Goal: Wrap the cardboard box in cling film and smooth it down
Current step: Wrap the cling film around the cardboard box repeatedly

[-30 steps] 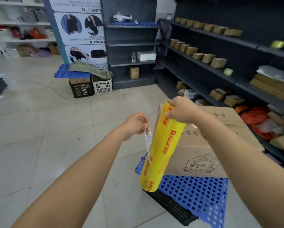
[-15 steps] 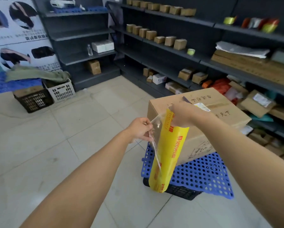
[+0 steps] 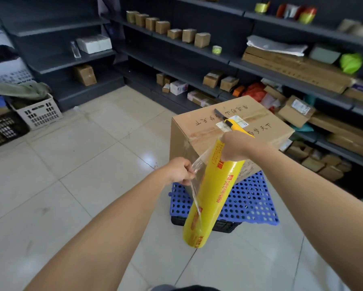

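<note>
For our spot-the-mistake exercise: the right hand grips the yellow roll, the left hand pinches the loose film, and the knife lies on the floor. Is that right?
Not quite: the head view shows the knife lying on top of the box, not on the floor. The right hand does grip the roll and the left hand pinches the film.

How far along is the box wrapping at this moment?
Done: a loose end of cling film is pulled free of the yellow roll. In hand: the left hand pinches that end while the right hand grips the roll beside the cardboard box. Left: the box top shows bare cardboard, so wrapping and smoothing look undone.
</note>
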Demonstrator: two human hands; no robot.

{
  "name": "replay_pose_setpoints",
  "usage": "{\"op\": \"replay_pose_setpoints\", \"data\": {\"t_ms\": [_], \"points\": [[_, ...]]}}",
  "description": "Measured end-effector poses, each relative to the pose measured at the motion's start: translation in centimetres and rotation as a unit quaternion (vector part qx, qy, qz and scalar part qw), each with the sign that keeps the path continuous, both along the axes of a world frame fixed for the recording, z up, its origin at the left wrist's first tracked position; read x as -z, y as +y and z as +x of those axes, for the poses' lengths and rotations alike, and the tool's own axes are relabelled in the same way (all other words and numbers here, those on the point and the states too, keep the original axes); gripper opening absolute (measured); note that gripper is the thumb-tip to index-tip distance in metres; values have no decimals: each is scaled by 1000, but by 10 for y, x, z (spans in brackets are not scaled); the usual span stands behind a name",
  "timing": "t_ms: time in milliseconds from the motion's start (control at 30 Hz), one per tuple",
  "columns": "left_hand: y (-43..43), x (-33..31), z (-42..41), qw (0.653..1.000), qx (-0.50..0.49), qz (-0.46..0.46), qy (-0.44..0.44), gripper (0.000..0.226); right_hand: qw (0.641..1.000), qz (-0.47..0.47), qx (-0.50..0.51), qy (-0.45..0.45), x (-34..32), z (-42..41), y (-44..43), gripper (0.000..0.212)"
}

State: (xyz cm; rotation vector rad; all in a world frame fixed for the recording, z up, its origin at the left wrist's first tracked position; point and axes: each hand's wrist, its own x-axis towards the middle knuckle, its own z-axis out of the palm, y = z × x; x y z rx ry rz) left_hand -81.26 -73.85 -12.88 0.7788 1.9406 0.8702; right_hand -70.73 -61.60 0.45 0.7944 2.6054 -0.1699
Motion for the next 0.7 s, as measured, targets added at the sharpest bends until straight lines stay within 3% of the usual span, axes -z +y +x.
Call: {"op": "replay_pose_setpoints", "data": {"t_ms": [100, 200, 267, 367, 467, 600, 700], "points": [[-1, 8, 7, 990, -73, 50, -110, 12, 1000, -9, 18, 2, 2, 5, 9, 49], [0, 14, 13, 984, -103, 79, -125, 6, 1000, -11, 28, 3, 3, 9, 16, 46], [1, 20, 11, 992, -67, 63, -89, 12, 1000, -7, 24, 3, 4, 10, 18, 40], [3, 26, 13, 998, 37, -6, 50, 19, 1000, 6, 11, -1, 5, 8, 15, 18], [5, 38, 6, 993, 25, -18, 113, 27, 1000, 15, 14, -21, 4, 8, 7, 14], [-3, 51, -12, 999, -44, 13, -26, 19, 999, 13, 27, -28, -1, 7, -1, 47], [-6, 53, -20, 990, -39, 17, -133, 16, 997, 35, 41, -53, -3, 1, -12, 42]]}}
